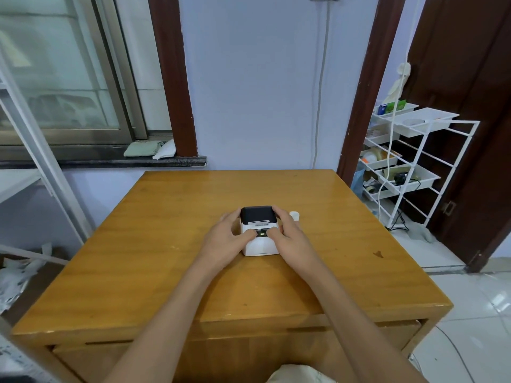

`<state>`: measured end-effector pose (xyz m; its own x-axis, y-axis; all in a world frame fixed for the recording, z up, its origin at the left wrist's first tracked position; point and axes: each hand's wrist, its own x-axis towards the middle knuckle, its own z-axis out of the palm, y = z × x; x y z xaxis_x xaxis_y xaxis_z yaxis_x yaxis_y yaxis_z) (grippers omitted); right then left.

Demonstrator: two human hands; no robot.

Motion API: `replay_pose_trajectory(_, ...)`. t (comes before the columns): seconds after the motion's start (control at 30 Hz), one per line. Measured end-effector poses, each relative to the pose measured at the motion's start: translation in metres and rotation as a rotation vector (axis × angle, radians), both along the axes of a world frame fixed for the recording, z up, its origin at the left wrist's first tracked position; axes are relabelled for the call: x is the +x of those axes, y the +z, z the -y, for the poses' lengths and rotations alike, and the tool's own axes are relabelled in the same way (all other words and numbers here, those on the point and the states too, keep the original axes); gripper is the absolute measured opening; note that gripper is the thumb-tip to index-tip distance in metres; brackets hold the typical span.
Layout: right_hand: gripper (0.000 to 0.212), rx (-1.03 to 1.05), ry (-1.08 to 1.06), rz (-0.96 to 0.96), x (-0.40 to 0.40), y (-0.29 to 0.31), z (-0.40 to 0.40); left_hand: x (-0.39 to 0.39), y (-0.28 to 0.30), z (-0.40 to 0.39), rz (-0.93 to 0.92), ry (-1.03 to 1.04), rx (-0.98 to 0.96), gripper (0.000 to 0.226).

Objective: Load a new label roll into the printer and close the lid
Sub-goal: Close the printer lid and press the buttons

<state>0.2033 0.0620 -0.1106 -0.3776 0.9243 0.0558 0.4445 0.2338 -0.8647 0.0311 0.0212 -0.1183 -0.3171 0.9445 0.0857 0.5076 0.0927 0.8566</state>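
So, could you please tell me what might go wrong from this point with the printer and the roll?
1. Both thumbs rest on the printer's front panel by the lit green light; the left hand or right hand might press a button by accident.
2. The white roll sits just behind the right hand and could get knocked away across the table.
3. The black lid looks down, so prying it up may tip the small printer.

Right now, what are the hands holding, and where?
Both hands, left and right, grip the printer by its sides, thumbs on its top front.
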Motion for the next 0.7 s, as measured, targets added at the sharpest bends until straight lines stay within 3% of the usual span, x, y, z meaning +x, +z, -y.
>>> replay_pose_trajectory(0.23,0.066,-0.042,0.007,-0.024,-0.003,-0.002,-0.008,-0.003,-0.004,-0.002,0.013,0.024,-0.009,0.098)
replay_pose_trajectory(0.43,0.068,-0.176,0.086,-0.099,0.007,0.003,-0.020,-0.006,-0.008,-0.005,-0.013,0.011,0.018,0.087)
replay_pose_trajectory(0.7,0.070,-0.194,0.123,-0.132,0.007,-0.001,-0.032,-0.008,-0.006,-0.007,0.003,0.000,-0.004,0.097)
